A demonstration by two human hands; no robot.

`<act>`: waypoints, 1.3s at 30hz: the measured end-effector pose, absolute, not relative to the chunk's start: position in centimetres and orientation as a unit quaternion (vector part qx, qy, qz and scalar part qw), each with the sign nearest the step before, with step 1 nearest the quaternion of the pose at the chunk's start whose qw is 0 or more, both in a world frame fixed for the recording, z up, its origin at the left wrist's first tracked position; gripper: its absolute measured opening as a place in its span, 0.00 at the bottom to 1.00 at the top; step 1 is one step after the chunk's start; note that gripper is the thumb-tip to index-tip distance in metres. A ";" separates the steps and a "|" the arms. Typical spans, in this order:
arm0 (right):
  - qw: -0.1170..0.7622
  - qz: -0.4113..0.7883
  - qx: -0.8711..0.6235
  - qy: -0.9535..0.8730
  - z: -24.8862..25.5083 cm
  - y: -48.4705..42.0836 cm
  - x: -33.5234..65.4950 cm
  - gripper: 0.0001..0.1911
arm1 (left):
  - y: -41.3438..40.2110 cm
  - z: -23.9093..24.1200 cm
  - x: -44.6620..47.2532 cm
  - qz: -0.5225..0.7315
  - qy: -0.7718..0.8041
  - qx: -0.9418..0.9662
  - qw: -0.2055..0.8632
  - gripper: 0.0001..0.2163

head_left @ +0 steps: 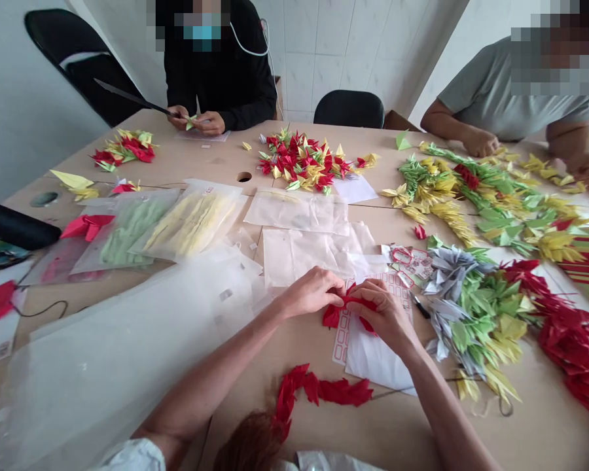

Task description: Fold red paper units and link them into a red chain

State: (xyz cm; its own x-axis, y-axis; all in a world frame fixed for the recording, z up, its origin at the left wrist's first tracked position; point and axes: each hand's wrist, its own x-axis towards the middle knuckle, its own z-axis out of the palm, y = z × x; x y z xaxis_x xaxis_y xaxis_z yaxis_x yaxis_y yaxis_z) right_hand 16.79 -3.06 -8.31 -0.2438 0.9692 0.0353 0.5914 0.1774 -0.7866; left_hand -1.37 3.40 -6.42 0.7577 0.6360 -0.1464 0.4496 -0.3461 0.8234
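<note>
My left hand (pixel 319 292) and my right hand (pixel 380 305) meet above a white paper sheet (pixel 380 356) and a sheet of red-outlined labels (pixel 342 337). Both pinch red folded paper (pixel 330 317), parts of which stick out below the fingers; its exact shape is partly hidden. Closer to my body lies a curved string of red folded paper pieces (pixel 341 390). Right of my right hand is a pile of grey folded paper pieces (pixel 444 268) and green ones (pixel 485 304).
Clear plastic bags of yellow paper (pixel 194 219) and green paper (pixel 140 229) lie left, behind a large plastic sheet (pixel 127 347). Red, yellow and green paper cranes (pixel 299 157) are heaped mid-table. Two people sit opposite, one holding a small green folded piece (pixel 191 122).
</note>
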 end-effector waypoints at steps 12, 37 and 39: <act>0.322 0.348 -0.617 -0.628 -8.6 -3.2 17.4 0.11 | 3.9 -5.8 -2.4 0.029 0.341 0.785 0.516 0.33; 0.424 0.604 -0.516 -0.435 -7.0 -4.2 16.4 0.20 | 0.2 -6.7 -2.8 0.194 0.452 0.646 0.584 0.09; 0.413 0.610 -0.511 -0.442 -7.4 -4.2 16.2 0.19 | -0.2 -7.4 -3.2 0.219 0.443 0.612 0.618 0.10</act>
State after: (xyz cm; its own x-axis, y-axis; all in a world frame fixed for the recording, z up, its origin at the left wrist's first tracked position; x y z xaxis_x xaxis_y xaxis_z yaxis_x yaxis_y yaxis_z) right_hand 16.21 -4.23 -7.36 -0.1360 0.9565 -0.2579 -0.0518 -0.2669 -0.9623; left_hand -3.17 -0.16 -7.37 0.5122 0.8122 -0.2794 0.2720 0.1552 0.9497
